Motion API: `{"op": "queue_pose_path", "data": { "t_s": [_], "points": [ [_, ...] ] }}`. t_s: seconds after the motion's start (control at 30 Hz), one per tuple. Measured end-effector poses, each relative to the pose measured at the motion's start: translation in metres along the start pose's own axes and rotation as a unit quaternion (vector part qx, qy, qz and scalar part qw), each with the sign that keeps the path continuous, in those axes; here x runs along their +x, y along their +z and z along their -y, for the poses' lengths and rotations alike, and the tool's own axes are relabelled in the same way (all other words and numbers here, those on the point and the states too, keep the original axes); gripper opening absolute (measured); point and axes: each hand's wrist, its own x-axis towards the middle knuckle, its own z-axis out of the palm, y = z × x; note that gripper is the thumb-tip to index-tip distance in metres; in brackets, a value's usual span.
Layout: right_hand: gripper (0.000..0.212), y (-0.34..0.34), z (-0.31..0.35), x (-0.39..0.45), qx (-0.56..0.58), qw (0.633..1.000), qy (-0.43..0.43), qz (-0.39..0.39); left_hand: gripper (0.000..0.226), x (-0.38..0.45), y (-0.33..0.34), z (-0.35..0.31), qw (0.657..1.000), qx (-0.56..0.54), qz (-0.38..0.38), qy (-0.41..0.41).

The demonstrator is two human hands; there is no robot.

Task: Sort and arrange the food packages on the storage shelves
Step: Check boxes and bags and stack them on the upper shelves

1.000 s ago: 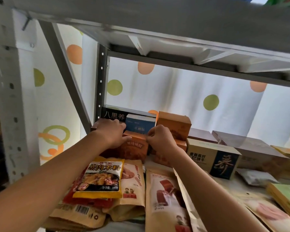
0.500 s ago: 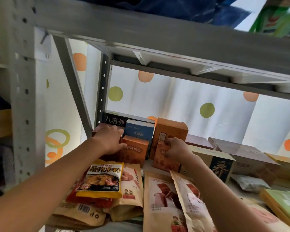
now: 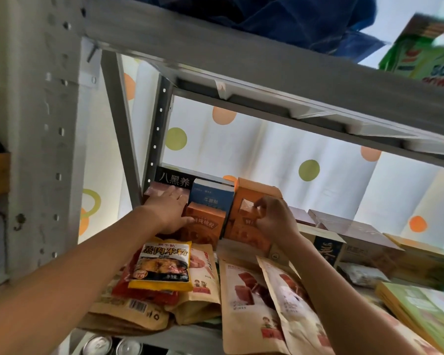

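Observation:
Both arms reach into the middle shelf. My left hand (image 3: 171, 210) holds a small orange box (image 3: 207, 225) by its left side, thumb on the front, fingers stretched over a reddish box (image 3: 155, 192) behind. My right hand (image 3: 273, 219) pinches the top of another orange box (image 3: 244, 231) that stands to the right, in front of a taller orange box (image 3: 254, 190). A blue box (image 3: 213, 196) and a black box with white characters (image 3: 173, 179) stand behind them. In front lie a yellow pouch (image 3: 164, 267) and kraft paper pouches (image 3: 244, 303).
Long boxes (image 3: 344, 226) and a dark blue-fronted box (image 3: 327, 248) line the shelf to the right, green packs (image 3: 420, 308) at the right edge. The grey upper shelf beam (image 3: 241, 62) hangs close overhead, carrying a blue bag (image 3: 305, 19). Upright posts (image 3: 44, 124) stand left. Cans (image 3: 113, 345) sit below.
My right hand has set its orange box upright and now pinches its top edge. My left hand keeps its hold on the small orange box. The view has tilted upward.

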Motion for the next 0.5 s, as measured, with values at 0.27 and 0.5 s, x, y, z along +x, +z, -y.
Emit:
{"op": "queue_pose_path", "data": {
  "t_s": [0.27, 0.5],
  "points": [
    [0.025, -0.021, 0.032, -0.028, 0.159, 0.98, 0.034, -0.112, 0.069, -0.029, -0.025, -0.039, 0.933, -0.318, -0.133, 0.101],
    [0.028, -0.057, 0.07, -0.077, 0.355, 0.927, 0.048, -0.114, 0.052, -0.085, -0.029, -0.067, 0.816, -0.552, -0.109, 0.134]
  ]
}}
